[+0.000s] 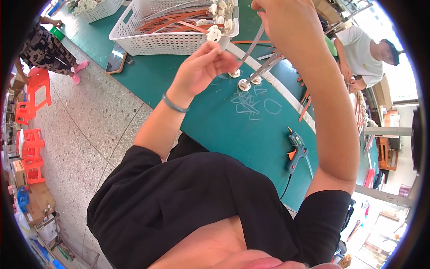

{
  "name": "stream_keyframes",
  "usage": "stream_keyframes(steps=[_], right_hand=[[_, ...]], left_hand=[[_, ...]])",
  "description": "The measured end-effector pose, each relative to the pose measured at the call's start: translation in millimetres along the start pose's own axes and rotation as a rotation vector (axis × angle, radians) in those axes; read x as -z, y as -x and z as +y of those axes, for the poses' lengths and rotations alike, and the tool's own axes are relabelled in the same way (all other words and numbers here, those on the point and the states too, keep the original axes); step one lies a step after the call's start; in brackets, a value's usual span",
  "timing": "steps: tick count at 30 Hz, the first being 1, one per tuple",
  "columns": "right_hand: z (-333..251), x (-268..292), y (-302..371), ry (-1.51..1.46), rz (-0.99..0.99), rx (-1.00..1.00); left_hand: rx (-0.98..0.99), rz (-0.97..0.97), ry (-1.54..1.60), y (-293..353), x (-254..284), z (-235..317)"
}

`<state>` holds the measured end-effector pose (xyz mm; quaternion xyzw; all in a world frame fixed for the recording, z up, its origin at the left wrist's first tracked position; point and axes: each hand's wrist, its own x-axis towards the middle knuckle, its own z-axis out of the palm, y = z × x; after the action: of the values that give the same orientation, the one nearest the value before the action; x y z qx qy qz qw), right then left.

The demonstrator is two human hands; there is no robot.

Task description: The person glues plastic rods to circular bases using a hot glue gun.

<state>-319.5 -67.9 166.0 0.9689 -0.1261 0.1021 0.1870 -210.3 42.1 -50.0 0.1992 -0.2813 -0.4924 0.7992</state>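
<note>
Nothing legible; white scribbles (pixel 247 106) mark the green tabletop (pixel 224 123).

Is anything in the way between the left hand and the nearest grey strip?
Nothing visible: the left hand is beside the grey strip, though blur hides whether they touch; the white basket lies off that path.

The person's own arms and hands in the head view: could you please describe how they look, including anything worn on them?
The left hand is bare, with a narrow, dark greyish band around its wrist. The right hand is also bare, partly cut off by the picture's upper edge, with no band visible. The left sleeve and right sleeve are short and black.
</note>
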Motion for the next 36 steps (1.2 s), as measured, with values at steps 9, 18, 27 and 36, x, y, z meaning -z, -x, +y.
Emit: stream_keyframes(steps=[9,18,27,36], right_hand=[[5.8,1.9,10.1,0.031,0.04,-0.046],[14.2,-10.0,26.0,-0.202,0.473,0.042],[28.1,-33.5,71.3,-0.497,0.487,-0.19],[34.1,-50.4,78.8,-0.731,0.414,-0.304]], left_hand=[[-0.461,-0.067,0.109,81.1,60.0,98.8],[0.046,0.117,-0.713,44.6,25.6,5.2],[0.273,-0.056,-0.846,37.7,7.6,-6.9],[0.224,0.388,-1.122,153.7,81.5,120.5]])
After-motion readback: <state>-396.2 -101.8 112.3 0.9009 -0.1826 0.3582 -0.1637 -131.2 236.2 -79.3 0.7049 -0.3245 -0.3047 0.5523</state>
